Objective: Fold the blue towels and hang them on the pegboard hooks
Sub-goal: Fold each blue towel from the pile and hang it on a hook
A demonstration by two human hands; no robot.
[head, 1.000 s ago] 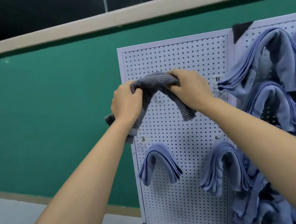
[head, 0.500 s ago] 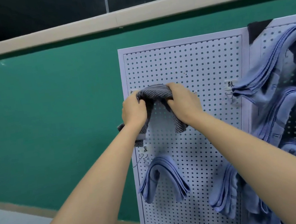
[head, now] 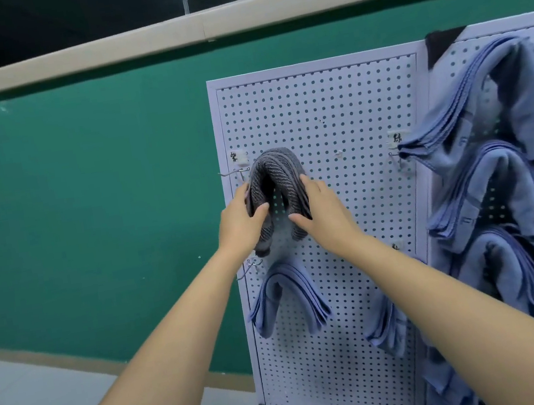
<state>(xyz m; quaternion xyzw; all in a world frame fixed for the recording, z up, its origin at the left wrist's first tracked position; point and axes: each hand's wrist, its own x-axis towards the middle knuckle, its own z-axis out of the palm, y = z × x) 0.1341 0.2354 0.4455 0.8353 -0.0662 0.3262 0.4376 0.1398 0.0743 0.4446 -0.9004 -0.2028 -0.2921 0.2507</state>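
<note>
White pegboard (head: 348,103) carrying towels
A grey ribbed towel (head: 275,168) is draped against the board; directly below it hangs a folded blue towel (head: 284,291), and to its right more blue towels (head: 518,199).

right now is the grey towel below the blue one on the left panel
No, the grey towel hangs above the folded blue towel on that pegboard.
</note>
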